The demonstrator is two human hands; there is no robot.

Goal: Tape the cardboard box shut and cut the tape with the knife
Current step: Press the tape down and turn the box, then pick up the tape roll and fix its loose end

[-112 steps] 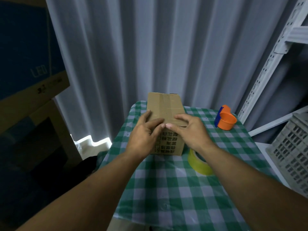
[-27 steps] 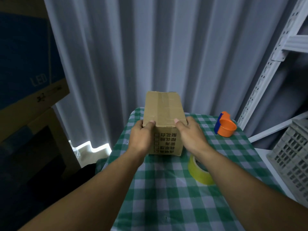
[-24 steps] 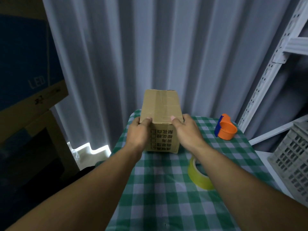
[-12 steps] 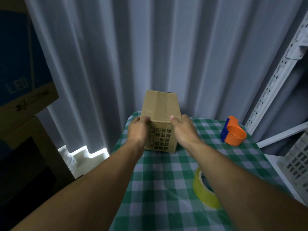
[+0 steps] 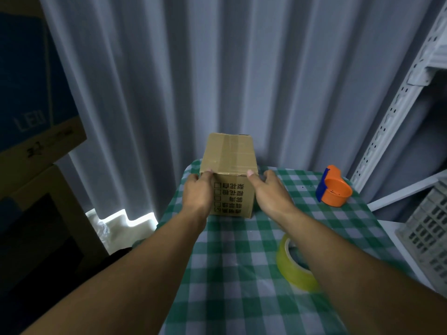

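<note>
A brown cardboard box (image 5: 229,155) with black printing on its near face stands at the far left of the checked table (image 5: 242,274). Its top flaps lie closed with a strip of tape along the seam. My left hand (image 5: 197,193) grips the box's left side, thumb on the top edge. My right hand (image 5: 271,192) holds the right side, thumb on the top edge. A yellow tape roll (image 5: 294,264) stands on edge on the table, partly behind my right forearm. An orange and blue tape cutter (image 5: 335,188) lies at the far right. No knife is visible.
Grey curtains (image 5: 217,68) hang right behind the table. Large cardboard boxes (image 5: 36,146) are stacked on the left. A white metal shelf frame (image 5: 396,112) and a grey plastic crate (image 5: 430,228) stand on the right.
Earlier my fingers pressed on the box top; now both hands clasp its sides. The box has shifted a little farther back and left on the table.
</note>
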